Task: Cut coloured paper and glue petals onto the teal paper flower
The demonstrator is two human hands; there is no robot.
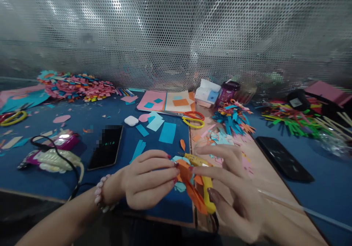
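- The counter (90, 110) stretches beneath everything, its blue top overlaid by brown board at right.
- The right hand (239, 191) is loosely spread, grasping nothing visibly; its index fingertip meets the orange paper, but whether the thumb touches the yellow tool I cannot tell.
- The left hand (145, 180) has its fingertips pinched on the paper's upper end.
- The yellow tool (210, 192) lies just behind the paper.
- The orange paper (196, 196) sits between both hands, right of the left fingertips, long axis slanting down rightward; both hands are equally near.
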